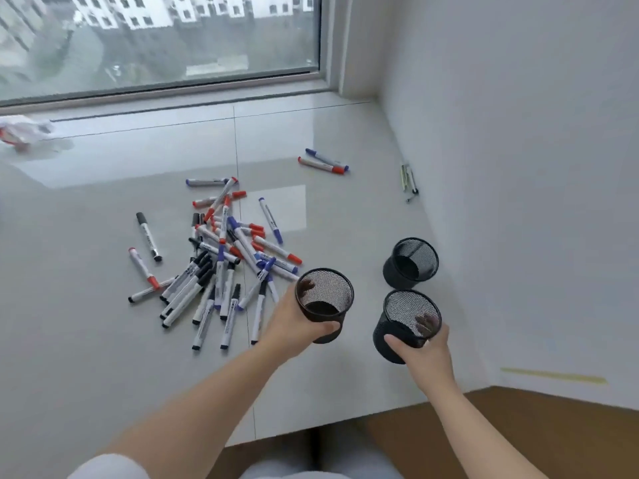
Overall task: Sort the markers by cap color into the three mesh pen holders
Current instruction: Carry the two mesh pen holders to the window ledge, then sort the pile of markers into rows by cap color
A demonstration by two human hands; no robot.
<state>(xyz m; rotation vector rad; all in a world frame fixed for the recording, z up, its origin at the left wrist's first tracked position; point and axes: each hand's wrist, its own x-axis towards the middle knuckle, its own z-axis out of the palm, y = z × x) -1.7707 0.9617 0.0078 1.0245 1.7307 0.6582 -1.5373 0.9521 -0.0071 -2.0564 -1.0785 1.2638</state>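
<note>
A heap of white markers (221, 257) with red, blue and black caps lies on the pale tiled sill. My left hand (297, 323) grips one black mesh pen holder (325, 295) just right of the heap. My right hand (425, 347) grips a second mesh holder (408, 323) near the sill's front edge. A third mesh holder (411, 262) stands alone behind it, close to the wall. All three holders look empty. A blue-capped and a red-capped marker (323, 161) lie apart at the back. A black-capped marker (148, 236) and a red-capped one (142, 267) lie left of the heap.
The window frame (166, 88) runs along the back and a white wall (518, 167) closes the right side. Two thin pens (409, 179) lie beside the wall. A crumpled white wrapper (24, 131) sits at far left. The sill's front edge (345, 423) drops to a brown floor.
</note>
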